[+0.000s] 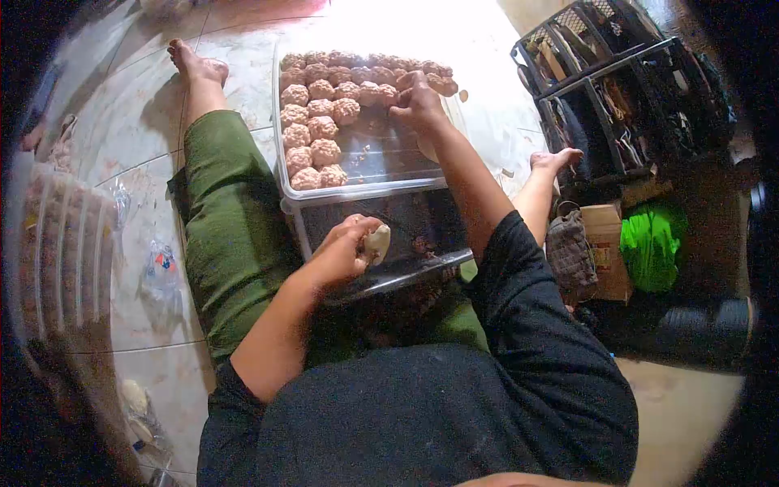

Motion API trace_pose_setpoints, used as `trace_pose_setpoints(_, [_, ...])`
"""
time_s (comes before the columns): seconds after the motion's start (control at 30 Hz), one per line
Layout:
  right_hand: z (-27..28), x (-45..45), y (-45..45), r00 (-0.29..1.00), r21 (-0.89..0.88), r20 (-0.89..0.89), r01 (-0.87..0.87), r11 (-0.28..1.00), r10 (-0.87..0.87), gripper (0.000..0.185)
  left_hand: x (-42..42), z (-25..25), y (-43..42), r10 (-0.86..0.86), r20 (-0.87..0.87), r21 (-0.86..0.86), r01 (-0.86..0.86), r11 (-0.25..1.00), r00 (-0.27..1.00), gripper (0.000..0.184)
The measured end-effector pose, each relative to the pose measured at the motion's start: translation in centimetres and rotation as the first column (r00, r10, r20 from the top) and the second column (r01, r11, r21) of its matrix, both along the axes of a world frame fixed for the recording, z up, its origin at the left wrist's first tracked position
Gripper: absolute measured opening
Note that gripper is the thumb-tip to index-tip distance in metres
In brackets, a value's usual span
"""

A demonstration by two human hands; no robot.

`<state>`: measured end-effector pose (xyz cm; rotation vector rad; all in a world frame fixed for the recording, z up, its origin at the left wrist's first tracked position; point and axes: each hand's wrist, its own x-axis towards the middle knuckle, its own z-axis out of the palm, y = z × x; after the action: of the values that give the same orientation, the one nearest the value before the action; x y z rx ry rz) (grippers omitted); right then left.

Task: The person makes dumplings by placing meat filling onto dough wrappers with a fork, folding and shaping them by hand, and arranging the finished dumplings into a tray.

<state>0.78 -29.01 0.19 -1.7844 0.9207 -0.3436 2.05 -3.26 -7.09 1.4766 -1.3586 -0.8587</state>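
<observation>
A clear plastic tray (286,174) sits between my legs, holding rows of pinkish, lumpy-coated balls (321,127) along its far and left sides. My right hand (419,103) reaches into the tray from the right. Its thumb and fingers curve round a lumpy ball (389,95) at the right end of a row, touching it. Nearer to me, my left hand (345,247) is closed on a pale, smooth, roundish piece (377,243), whose kind I cannot make out. Under the tray stands a clear plastic box (381,280) with dark contents.
Stacked clear containers (69,252) stand at the left, with a plastic bag (162,272) on the tiled floor beside them. A black rack (604,93), a cardboard box (602,243) and a bright green bag (649,250) are on the right. My legs flank the tray.
</observation>
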Motion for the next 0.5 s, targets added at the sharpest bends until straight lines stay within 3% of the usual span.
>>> trace_pose_setpoints(0.03, [1.1,-0.2,1.3,0.996,0.12,0.084,0.011,0.993,-0.022,0.045,0.0,0.2,0.1,0.008,0.009,-0.009,-0.008,1.0,1.0,0.052])
trace_pose_setpoints(0.1, [1.5,-0.3,1.8,0.995,0.091,0.093,0.018,0.996,-0.026,0.044,0.0,0.9,0.1,0.024,0.028,-0.03,-0.023,0.999,0.999,0.043])
trace_pose_setpoints(0.13, [0.9,-0.4,1.4,1.0,-0.058,0.017,0.01,0.998,-0.009,0.044,0.1,1.1,0.2,0.004,0.028,-0.024,-0.003,1.0,1.0,0.042])
trace_pose_setpoints(0.2, [-0.4,-0.3,0.6,1.0,-0.108,0.011,-0.004,0.994,0.005,0.039,0.1,1.3,0.2,-0.036,0.029,-0.011,0.036,0.999,0.999,0.04])
trace_pose_setpoints(0.3, [-2.2,0.5,-0.8,0.989,0.161,0.147,-0.018,0.987,-0.006,0.055,0.1,0.6,0.2,-0.168,0.128,-0.011,0.171,0.985,0.977,0.038])
trace_pose_setpoints(0.37, [-2.6,0.6,-1.7,0.991,0.301,0.135,-0.031,0.953,-0.01,0.056,-0.3,0.9,0.0,-0.148,0.053,-0.094,0.152,0.984,0.988,0.039])
trace_pose_setpoints(0.43, [-2.3,0.3,-1.7,0.991,0.199,0.126,-0.064,0.978,0.039,0.046,-0.8,2.3,-0.1,-0.097,-0.045,-0.131,0.09,0.987,0.994,0.04])
trace_pose_setpoints(0.5, [-1.7,-0.4,-1.3,0.989,-0.01,0.063,-0.132,0.991,0.133,0.054,-1.0,4.4,0.1,-0.01,-0.167,-0.115,-0.009,0.993,0.986,0.041])
